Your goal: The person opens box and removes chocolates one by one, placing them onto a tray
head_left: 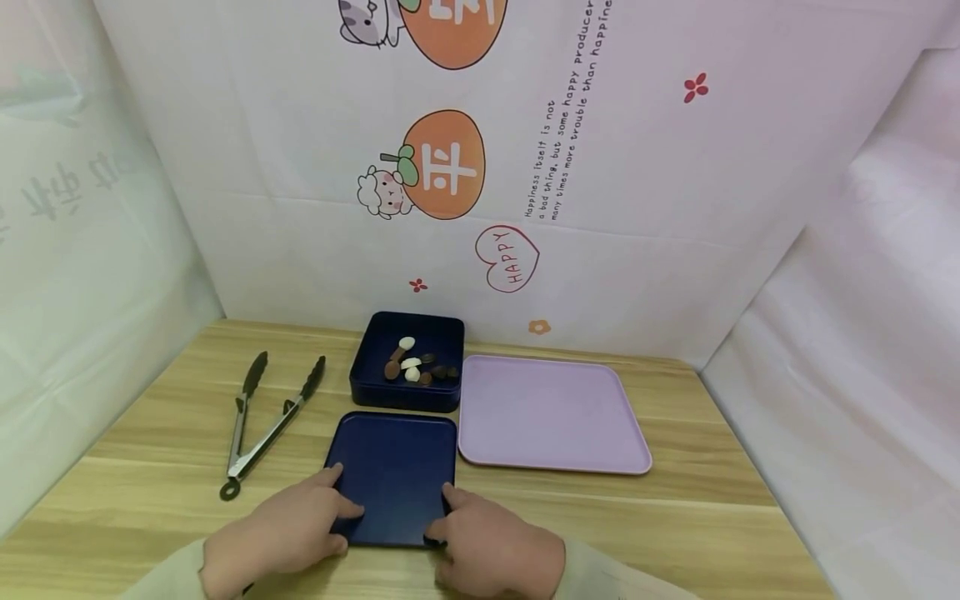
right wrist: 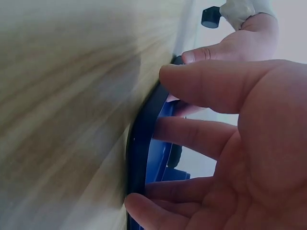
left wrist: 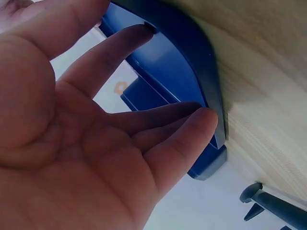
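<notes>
A dark blue square lid (head_left: 397,475) with a raised rim lies flat on the wooden table near its front edge. My left hand (head_left: 300,517) holds its left side, with a fingertip on the inner face and others at the rim. At the right side my right hand (head_left: 491,537) holds the rim, thumb outside it and a finger (right wrist: 192,136) inside. Directly behind the lid stands a matching dark blue box (head_left: 405,402), uncovered. Several small white, brown and dark pieces (head_left: 412,374) lie in it; their kind is unclear.
Left of the box, metal tongs (head_left: 273,435) with black tips lie spread apart. A lilac tray (head_left: 547,414) lies at the right, close beside lid and box. White printed cloth (head_left: 637,275) hangs behind the table and along both sides.
</notes>
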`<state>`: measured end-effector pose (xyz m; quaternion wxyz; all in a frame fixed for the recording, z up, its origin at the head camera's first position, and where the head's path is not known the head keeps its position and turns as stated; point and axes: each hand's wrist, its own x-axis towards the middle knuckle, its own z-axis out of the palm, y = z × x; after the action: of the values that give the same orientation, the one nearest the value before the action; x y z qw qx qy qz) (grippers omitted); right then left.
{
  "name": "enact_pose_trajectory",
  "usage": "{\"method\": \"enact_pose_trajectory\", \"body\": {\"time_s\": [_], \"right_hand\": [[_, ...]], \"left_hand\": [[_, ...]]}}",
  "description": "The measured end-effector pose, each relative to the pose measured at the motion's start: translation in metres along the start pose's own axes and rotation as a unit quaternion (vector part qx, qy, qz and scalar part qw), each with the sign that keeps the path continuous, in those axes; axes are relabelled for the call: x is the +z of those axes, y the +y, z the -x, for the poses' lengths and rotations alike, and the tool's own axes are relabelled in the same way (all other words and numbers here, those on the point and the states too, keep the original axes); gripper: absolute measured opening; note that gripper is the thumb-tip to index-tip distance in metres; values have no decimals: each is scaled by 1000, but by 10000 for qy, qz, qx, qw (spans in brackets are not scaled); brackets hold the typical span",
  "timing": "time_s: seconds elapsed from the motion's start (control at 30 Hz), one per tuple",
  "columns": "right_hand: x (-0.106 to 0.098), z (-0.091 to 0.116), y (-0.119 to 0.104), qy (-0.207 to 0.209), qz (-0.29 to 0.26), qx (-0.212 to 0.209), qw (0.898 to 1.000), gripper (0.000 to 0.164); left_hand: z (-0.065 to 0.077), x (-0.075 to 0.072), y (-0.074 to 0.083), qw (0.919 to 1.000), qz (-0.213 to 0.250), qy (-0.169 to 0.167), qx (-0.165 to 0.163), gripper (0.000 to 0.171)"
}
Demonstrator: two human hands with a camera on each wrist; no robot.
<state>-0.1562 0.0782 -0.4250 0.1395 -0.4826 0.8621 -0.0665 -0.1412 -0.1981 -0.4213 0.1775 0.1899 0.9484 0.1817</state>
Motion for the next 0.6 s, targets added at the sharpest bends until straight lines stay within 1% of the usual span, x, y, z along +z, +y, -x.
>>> {"method": "enact_pose_trajectory", "body": {"time_s": [0.07,0.2,0.3,0.43,0.47,0.6], "right_hand": [[-1,-1,1,6,17,33,10000,33],[-3,-2,2,-12,-126,248,9996,34],[-4,-3,2,-54,-127,357,9993,35],[-5,-1,2,0,1,318,9995,34],[-5,-1,3,13,-31,333,9994,35],[-11,3,8,184,-475,572,9971,38]], "left_hand": [[-1,-1,0,10000,-21,22,29,33],[-3,-3,0,10000,-52,42,55,32],[-4,-4,0,10000,-52,38,55,33],[-5,-3,-1,9999,-66,57,80,33],[-6,-3,-2,9999,-68,60,90,33],[-6,-3,-2,9999,-89,61,97,34]]}}
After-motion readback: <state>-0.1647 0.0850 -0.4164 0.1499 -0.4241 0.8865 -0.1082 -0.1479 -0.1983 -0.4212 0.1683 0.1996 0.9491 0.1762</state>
